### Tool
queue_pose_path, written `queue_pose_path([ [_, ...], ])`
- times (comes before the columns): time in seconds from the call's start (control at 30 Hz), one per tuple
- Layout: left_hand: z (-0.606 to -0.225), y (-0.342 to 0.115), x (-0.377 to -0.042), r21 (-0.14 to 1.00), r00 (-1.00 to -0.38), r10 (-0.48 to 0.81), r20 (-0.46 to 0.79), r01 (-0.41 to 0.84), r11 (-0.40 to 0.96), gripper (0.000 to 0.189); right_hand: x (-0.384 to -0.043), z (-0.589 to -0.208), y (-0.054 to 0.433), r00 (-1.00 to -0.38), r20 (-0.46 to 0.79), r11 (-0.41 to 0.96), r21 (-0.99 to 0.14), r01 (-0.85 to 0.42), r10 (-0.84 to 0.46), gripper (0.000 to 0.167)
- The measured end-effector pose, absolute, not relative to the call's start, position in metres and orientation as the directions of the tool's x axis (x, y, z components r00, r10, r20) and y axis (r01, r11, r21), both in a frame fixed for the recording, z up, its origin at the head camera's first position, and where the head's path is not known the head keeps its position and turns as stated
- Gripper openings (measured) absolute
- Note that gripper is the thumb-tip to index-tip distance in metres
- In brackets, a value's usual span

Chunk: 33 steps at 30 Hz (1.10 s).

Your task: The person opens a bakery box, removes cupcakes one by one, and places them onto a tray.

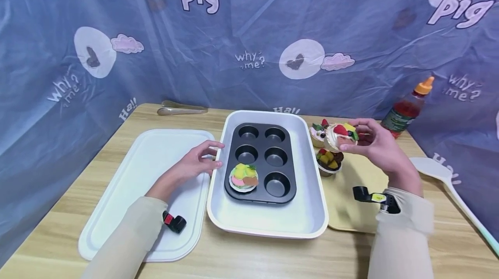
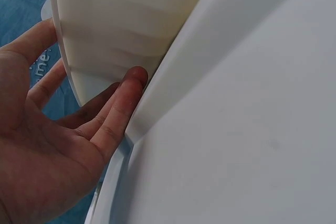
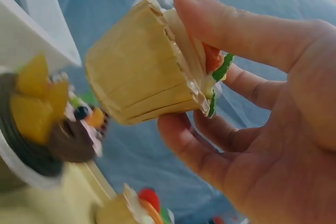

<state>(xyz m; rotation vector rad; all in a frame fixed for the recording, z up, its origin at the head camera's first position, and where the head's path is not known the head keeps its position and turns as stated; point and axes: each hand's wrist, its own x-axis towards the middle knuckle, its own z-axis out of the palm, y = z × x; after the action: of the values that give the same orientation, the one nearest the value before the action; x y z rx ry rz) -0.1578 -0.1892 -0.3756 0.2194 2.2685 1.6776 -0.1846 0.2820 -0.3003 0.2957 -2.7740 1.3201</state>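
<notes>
My right hand (image 1: 376, 142) pinches a toy cupcake (image 1: 336, 137) above the tan board's far end. The cupcake has a pale wrapper, cream and a red berry; the right wrist view shows its wrapper (image 3: 139, 66) tilted between thumb and fingers. With fingers loosely bent, my left hand (image 1: 195, 162) touches the left side of a white basin (image 1: 269, 225); its fingers (image 2: 123, 100) lie against the outer wall in the left wrist view. Inside the basin lies a black muffin tin (image 1: 260, 164). A cupcake with yellow fruit (image 1: 243, 177) fills its near-left cup; the other cups are bare.
Two more cupcakes stand right of the basin, a chocolate one (image 1: 329, 162) and a pink one (image 1: 317, 134), by the tan board (image 1: 358, 205). A white board (image 1: 156, 149) lies left. Tongs (image 1: 181, 110), a sauce bottle (image 1: 407, 110) and a white spoon (image 1: 448, 177) lie around.
</notes>
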Motion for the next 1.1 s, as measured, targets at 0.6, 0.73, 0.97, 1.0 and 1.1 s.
queue_pose_path([
  [0.6,-0.380,-0.193,-0.154,0.940,-0.945,0.286,-0.159,-0.056,0.336,0.057,-0.171,-0.314,0.334,-0.992,0.115,0.594,-0.794,-0.128,-0.059,0.051],
  [0.73,-0.380,-0.193,-0.154,0.943,-0.944,0.294,-0.151,-0.049,0.328,0.058,-0.173,-0.319,0.340,-0.992,0.105,0.566,-0.814,-0.129,-0.075,0.050],
  [0.97,-0.378,-0.191,-0.155,0.943,-0.941,0.310,-0.134,-0.025,0.333,0.058,-0.172,-0.329,0.355,-0.995,0.036,0.578,-0.812,-0.081,-0.089,0.048],
  [1.0,-0.378,-0.191,-0.155,0.943,-0.941,0.312,-0.133,-0.023,0.333,0.058,-0.172,-0.330,0.357,-0.995,0.025,0.575,-0.815,-0.074,-0.092,0.048],
  [1.1,-0.378,-0.189,-0.156,0.942,-0.940,0.312,-0.135,-0.025,0.334,0.058,-0.172,-0.335,0.363,-0.995,0.004,0.572,-0.818,-0.062,-0.103,0.048],
])
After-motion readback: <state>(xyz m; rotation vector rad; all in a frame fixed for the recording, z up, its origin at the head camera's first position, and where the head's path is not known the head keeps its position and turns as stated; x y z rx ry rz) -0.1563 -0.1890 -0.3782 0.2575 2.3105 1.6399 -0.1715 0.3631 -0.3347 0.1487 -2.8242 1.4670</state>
